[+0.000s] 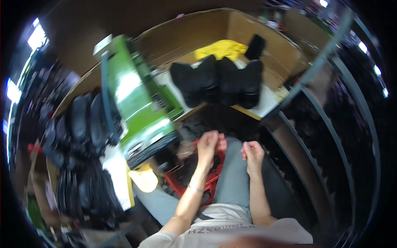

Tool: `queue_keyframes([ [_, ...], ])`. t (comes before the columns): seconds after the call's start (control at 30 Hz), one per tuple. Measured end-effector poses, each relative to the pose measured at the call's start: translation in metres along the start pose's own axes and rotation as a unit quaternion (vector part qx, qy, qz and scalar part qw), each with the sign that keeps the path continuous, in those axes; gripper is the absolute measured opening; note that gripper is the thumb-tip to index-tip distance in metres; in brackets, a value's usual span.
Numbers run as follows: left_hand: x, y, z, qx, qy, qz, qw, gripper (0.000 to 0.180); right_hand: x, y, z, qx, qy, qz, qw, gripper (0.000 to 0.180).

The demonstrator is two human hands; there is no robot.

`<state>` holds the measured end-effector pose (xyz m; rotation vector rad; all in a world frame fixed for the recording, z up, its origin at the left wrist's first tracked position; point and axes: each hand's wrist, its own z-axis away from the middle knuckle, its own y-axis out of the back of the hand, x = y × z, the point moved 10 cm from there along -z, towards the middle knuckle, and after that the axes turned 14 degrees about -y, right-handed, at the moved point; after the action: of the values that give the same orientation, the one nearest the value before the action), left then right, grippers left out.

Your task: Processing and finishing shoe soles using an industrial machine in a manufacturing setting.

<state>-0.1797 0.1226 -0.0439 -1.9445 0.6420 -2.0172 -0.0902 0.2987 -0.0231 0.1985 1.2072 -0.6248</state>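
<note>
My left hand (211, 142) is raised over my lap with its fingers curled inward. Just right of it, above my thigh, my right hand (253, 154) is closed with thumb and fingers together. Anything held in either hand is too small or too blurred to make out. The hands are apart from each other. Below and left of them a red plastic crate (175, 186) with dark contents sits between my legs. Beyond the hands, several black, shoe-like pieces (217, 80) stand side by side on a white-topped bench (269, 103).
A green machine (134, 95) stands at the left of the bench. Stacks of black, sole-shaped pieces (84, 188) lie farther left. Behind the black pieces are a yellow cloth (221, 49) and a cardboard wall (186, 35). A grey metal rack (326, 115) rises on my right.
</note>
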Motion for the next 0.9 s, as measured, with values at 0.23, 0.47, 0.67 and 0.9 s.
queue_keyframes([
  [0.23,0.160,0.214,0.054,0.243,-0.215,-0.393,0.860,0.041,0.033,0.010,0.009,-0.012,-0.010,0.080,0.997,0.014],
  [0.47,0.331,0.252,0.040,0.382,-0.320,-0.616,0.611,0.056,0.062,-0.076,0.041,-0.154,-0.053,0.132,0.978,0.014],
  [0.67,0.342,0.236,0.093,0.419,-0.387,-0.501,0.651,0.030,0.077,-0.112,0.061,-0.221,-0.066,0.177,0.957,0.015],
  [0.9,0.256,0.197,0.197,0.188,-0.392,-0.336,0.836,0.075,0.123,-0.144,0.115,-0.445,-0.325,-0.029,0.834,0.056],
])
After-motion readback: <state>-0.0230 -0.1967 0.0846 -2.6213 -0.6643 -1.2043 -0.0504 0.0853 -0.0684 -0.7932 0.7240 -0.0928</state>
